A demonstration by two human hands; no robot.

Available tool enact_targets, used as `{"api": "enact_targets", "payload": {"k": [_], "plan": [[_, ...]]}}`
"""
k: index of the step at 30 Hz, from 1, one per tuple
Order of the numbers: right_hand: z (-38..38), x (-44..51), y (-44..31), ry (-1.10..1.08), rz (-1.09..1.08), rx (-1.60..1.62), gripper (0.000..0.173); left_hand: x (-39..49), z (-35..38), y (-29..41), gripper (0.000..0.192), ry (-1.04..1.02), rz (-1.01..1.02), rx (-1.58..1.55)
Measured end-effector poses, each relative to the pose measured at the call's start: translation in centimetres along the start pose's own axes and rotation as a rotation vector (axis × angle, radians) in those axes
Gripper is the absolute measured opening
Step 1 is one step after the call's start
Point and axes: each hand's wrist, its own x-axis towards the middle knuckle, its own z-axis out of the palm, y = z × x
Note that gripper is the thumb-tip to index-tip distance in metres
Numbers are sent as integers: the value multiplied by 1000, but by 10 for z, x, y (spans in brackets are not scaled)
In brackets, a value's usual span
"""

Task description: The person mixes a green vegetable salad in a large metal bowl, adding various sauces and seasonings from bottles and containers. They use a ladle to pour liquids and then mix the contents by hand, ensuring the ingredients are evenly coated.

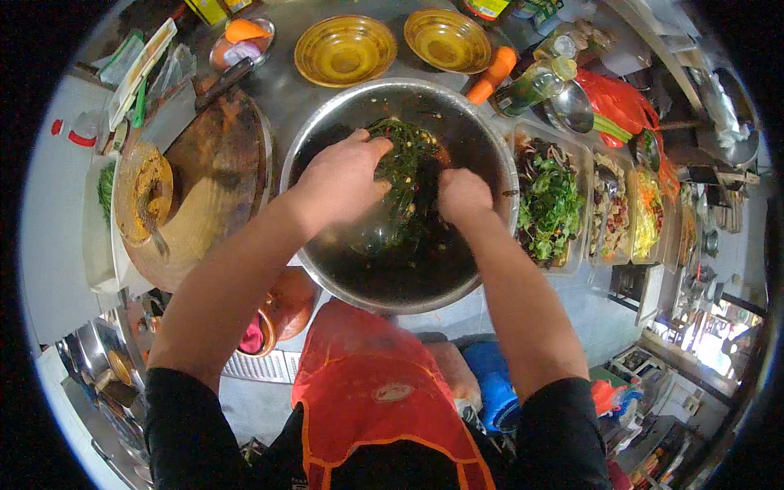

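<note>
A large stainless steel basin (508, 177) stands before me. In it lies a tangled heap of dark green shredded strands (404, 159), perhaps seaweed, flecked with pale and red bits. My left hand (346, 177) reaches in from the left, thumb and fingers apart against the heap's edge. On the opposite side, my right hand (465, 195) is curled beside the heap, its fingertips hidden. Whether either hand grips any strands is unclear.
Two amber bowls (346, 52) (447, 40) and carrots (493, 73) sit beyond the basin. A cleaver (177, 110) lies on the round chopping block (226, 190), left. Right are a bottle (533, 89) and a tub with herbs (551, 205).
</note>
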Motion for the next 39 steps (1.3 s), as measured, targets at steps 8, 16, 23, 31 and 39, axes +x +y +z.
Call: {"api": "enact_targets", "payload": {"k": [8, 16, 23, 31, 39], "plan": [[-76, -61, 17, 302, -85, 459, 17, -21, -5, 4, 48, 56, -8, 48], [-134, -92, -7, 197, 133, 974, 18, -1, 14, 28, 45, 104, 231, -330], [-159, -107, -11, 210, 24, 1233, 20, 15, 16, 58, 29, -32, 203, -792], [-141, -105, -10, 162, 74, 1560, 21, 6, 13, 42, 26, -135, 106, -1107], [-113, -99, -12, 31, 95, 1970, 20, -1, 11, 49, 16, -4, 227, -661]]}}
